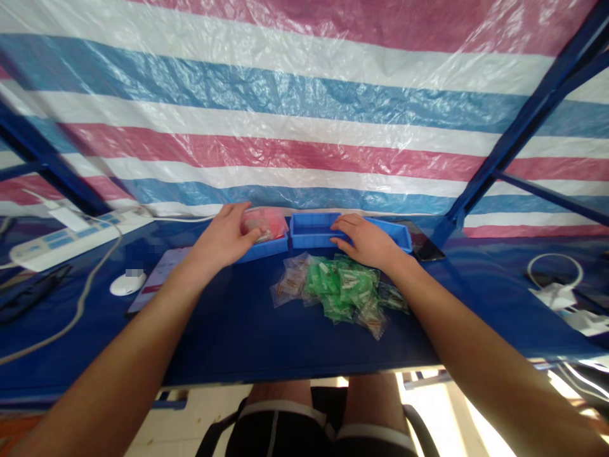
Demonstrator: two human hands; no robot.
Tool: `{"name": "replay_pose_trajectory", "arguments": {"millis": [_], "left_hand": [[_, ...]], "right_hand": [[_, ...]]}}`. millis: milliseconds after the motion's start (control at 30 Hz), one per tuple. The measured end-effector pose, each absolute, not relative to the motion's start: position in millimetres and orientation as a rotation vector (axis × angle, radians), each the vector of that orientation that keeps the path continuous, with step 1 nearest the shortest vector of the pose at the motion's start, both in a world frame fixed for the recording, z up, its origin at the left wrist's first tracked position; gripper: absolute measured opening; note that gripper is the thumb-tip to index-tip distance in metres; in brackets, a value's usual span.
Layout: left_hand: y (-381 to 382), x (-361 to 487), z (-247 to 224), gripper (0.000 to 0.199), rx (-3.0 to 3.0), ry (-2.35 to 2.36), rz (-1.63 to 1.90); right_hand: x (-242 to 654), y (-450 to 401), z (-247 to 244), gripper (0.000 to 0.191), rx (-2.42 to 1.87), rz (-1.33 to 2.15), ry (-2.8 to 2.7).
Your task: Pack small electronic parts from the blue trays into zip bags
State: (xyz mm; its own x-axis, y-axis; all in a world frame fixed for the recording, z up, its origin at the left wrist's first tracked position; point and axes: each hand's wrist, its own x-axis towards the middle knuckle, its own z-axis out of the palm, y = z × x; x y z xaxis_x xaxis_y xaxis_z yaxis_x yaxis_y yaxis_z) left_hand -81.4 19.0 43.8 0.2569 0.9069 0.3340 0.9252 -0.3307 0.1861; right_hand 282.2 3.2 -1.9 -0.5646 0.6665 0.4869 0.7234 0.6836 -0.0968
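My left hand (pixel 226 236) is wrapped round the left end of a blue plastic bin (pixel 266 250), with its thumb over the contents. Clear and pinkish-red plastic packets (pixel 266 222) fill that bin. At the middle blue bin (pixel 311 239), my right hand (pixel 364 242) grips the right part, its thumb by the front wall and its fingers over the inside. Below the right hand lies a pile of small green and clear plastic bags (pixel 340 282) with small pieces inside. Another blue bin (pixel 394 233) sits behind my right hand, partly covered by it.
A dark phone (pixel 431 249) lies right of the bins. On the left are a white mouse (pixel 127 284), a flat pale device (pixel 164 270), and a long power strip (pixel 76 238) with cables. White chargers (pixel 559 296) sit far right. A striped sheet (pixel 304 146) hangs behind the blue table (pixel 238 336).
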Motion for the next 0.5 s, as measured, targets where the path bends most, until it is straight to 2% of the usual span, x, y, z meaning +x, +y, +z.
{"name": "replay_pose_trajectory", "arguments": {"millis": [133, 300, 500], "left_hand": [[18.8, -70.7, 49.4, 0.079, -2.362, -1.843, -0.322], [28.0, -57.9, 67.8, 0.088, -2.387, -1.925, -0.026], [43.7, -38.2, 90.7, 0.063, -2.502, -1.917, 0.269]], "right_hand": [[282.6, 4.6, -3.4, 0.031, -1.074, -0.159, -2.396], [282.1, 2.5, -2.6, 0.03, -1.073, -0.169, -2.394], [282.5, 1.3, -2.0, 0.03, -1.081, -0.172, -2.386]]}}
